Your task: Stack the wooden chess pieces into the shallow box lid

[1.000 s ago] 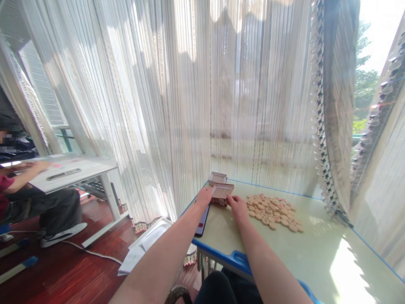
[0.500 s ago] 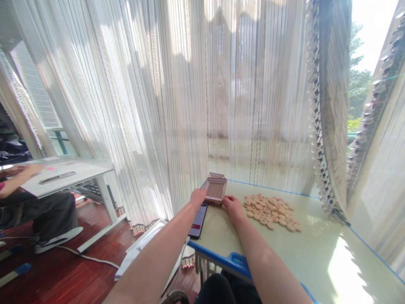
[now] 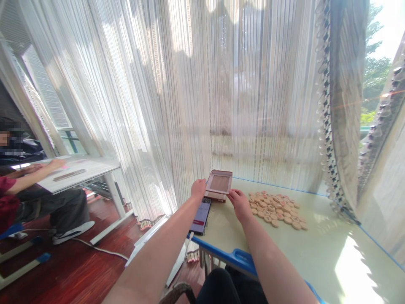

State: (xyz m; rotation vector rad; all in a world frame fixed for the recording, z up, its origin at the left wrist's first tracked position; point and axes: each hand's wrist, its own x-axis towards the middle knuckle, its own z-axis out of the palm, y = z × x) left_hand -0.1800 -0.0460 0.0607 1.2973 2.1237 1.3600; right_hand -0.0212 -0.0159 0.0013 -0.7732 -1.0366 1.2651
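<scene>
A shallow brown box lid [image 3: 220, 183] is held between both hands near the table's far left corner. My left hand [image 3: 198, 189] is closed on its left side, and my right hand [image 3: 239, 203] pinches its lower right corner. Under the lid, a second box part [image 3: 217, 196] shows along the near edge; most of it is hidden. Right of my right hand lies a spread of several round wooden Chinese chess pieces [image 3: 278, 208], some with red or dark marks. A phone [image 3: 201, 217] with a lit screen lies beside my left forearm.
The pale table [image 3: 303, 253] has a blue edge, with a bright sun patch at right. A striped string curtain [image 3: 190, 105] hangs right behind it. White papers [image 3: 148, 236] lie low at left. Further left, a person [image 3: 41, 190] sits at a white table [image 3: 95, 169].
The lid has risen and moved away over the lower box part, with both hands on it. The view has shifted slightly, so the surroundings sit further right.
</scene>
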